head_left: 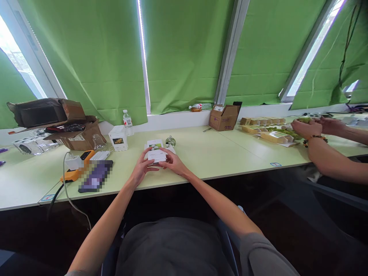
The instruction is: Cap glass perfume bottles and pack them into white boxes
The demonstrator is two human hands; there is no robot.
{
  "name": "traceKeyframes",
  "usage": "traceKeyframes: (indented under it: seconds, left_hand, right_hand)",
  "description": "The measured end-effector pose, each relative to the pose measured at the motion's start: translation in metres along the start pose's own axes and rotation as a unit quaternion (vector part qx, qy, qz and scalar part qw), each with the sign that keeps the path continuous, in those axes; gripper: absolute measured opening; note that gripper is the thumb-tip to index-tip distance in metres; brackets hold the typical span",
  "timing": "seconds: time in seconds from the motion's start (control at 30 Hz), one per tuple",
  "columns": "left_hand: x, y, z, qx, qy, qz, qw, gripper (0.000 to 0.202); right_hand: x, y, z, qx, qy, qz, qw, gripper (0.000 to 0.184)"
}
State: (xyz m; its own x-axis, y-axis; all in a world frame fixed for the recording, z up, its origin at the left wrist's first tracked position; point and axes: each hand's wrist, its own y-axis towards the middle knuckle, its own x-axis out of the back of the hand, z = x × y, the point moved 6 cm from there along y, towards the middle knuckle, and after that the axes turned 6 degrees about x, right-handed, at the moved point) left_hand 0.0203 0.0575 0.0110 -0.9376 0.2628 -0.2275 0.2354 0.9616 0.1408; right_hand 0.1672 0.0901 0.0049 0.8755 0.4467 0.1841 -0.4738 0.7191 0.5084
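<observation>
We pinch small white cardboard box (156, 155) between left hand (140, 167) and right hand (173, 164), near middle of pale green counter (230, 153); resting or lifted, we cannot tell. Risk: forward nudge could topple small clear glass jar (170, 141) just beyond.

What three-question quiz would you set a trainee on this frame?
1. True or false: the left hand and right hand both hold the small white box.
2. Where does the upright water bottle stand? A on the table, left of the hands; B on the floor; C in a co-worker's hands.
3. Fill in: the curtains are ___.
Key: 1 true; 2 A; 3 green.
</observation>
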Motion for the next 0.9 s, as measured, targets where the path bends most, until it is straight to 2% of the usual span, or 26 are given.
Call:
traceKeyframes:
  seconds: [0.23,0.37,0.53,0.9]
  left_hand:
    - [-0.0013,-0.0011,-0.0009,0.006,0.009,0.000,1.000,0.065]
    - [-0.0003,0.0002,-0.0016,0.008,-0.017,0.030,0.999,0.059]
    - [0.0018,0.0018,-0.0014,0.014,-0.044,0.079,0.996,0.066]
    - [-0.0062,-0.0046,-0.0045,-0.006,-0.028,0.079,0.996,0.078]
  right_hand:
    - [0.0003,0.0010,-0.0024,-0.005,0.008,0.001,1.000,0.073]
    - [0.0009,0.0019,-0.0040,-0.006,0.021,-0.002,1.000,0.072]
    - [0.0018,0.0031,-0.0059,-0.005,0.043,-0.006,0.999,0.072]
    - [0.0030,0.0038,-0.0043,-0.005,0.068,-0.011,0.998,0.073]
